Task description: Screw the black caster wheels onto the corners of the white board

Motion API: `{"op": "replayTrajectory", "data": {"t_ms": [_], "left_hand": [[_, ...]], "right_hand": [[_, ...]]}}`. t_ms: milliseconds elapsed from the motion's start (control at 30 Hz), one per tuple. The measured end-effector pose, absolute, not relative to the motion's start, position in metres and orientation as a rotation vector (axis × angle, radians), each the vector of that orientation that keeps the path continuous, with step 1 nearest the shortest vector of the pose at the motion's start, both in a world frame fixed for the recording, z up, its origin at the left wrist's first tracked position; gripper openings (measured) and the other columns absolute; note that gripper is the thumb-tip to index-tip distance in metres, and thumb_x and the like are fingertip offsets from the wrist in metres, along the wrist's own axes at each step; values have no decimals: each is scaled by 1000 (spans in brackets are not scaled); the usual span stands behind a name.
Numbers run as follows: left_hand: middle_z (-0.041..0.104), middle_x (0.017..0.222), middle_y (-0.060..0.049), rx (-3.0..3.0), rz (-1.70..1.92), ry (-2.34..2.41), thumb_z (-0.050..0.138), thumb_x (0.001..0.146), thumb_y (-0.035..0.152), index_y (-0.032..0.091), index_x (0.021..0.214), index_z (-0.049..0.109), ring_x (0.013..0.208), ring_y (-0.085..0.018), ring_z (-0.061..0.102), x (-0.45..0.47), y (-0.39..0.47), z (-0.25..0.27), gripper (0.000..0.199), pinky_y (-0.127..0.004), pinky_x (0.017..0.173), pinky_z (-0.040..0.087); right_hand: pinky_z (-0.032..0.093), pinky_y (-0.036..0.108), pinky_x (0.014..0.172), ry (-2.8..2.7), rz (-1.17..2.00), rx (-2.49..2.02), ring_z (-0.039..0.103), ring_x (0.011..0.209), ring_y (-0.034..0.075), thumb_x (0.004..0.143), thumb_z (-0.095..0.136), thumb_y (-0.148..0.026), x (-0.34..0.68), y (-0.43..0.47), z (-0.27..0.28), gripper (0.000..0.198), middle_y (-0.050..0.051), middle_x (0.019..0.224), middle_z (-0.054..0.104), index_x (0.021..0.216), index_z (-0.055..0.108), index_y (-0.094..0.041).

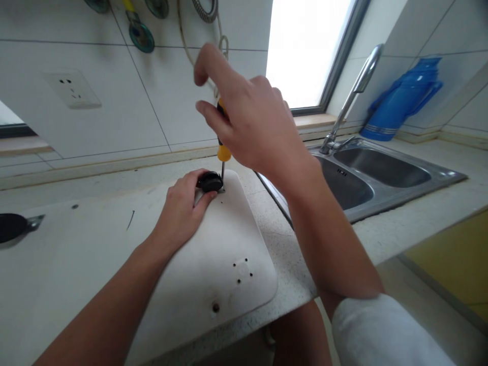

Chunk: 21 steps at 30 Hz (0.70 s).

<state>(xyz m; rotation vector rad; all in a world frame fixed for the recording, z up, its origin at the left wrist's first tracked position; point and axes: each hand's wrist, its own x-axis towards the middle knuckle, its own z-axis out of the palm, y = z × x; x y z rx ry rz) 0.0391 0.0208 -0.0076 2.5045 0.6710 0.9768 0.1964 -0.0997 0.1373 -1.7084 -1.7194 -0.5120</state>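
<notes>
My left hand (185,201) grips a black caster wheel (211,182) between thumb and fingers, pressing it against the white board (190,274) near its far right corner. Above it, my right hand (251,117) is on a screwdriver (224,152) with a yellow and black handle. Its thumb and index finger stand away from the handle; the other fingers are mostly hidden behind the hand. The upright shaft reaches down to the caster's metal plate. Several screw holes (243,270) mark the board's near right corner, and another black caster (15,227) lies at the far left.
Right of the board, a double steel sink (381,173) with a tall faucet (353,96) is set into the countertop (263,213). A blue thermos jug (406,99) stands behind it. Pipe valves (141,35) and a wall socket (71,89) are on the tiled wall.
</notes>
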Motion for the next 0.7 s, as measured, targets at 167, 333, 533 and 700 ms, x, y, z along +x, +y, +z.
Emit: {"op": "replayTrajectory", "data": {"t_ms": [167, 333, 533, 700], "left_hand": [[78, 136, -14, 2492, 980, 658, 68, 102, 32, 22, 138, 64, 129, -37, 72, 39, 19, -7, 38, -60, 115, 54], [77, 139, -14, 2504, 983, 665, 69, 101, 34, 23, 139, 63, 130, -38, 71, 39, 19, -7, 39, -60, 115, 53], [79, 135, -13, 2499, 991, 669, 68, 102, 34, 24, 137, 64, 125, -38, 72, 39, 18, -6, 37, -61, 112, 54], [78, 138, -14, 2496, 986, 676, 68, 101, 34, 23, 139, 63, 127, -38, 72, 39, 18, -7, 40, -61, 114, 53]], "right_hand": [[44, 39, 82, -1824, -428, -1615, 60, 92, 25, 108, 44, -36, 195, -99, 133, 30, 9, 123, 73, 137, 49, -28], [41, 37, 75, -1745, -607, -1754, 63, 88, 26, 110, 53, -47, 200, -93, 130, 26, 7, 112, 75, 130, 57, -31], [48, 35, 91, -1892, -374, -1560, 69, 114, 24, 110, 45, -31, 199, -99, 135, 31, 5, 137, 75, 140, 54, -31], [43, 35, 76, -1698, -566, -1738, 70, 98, 28, 108, 58, -45, 197, -98, 134, 24, 7, 105, 74, 124, 61, -28]]}}
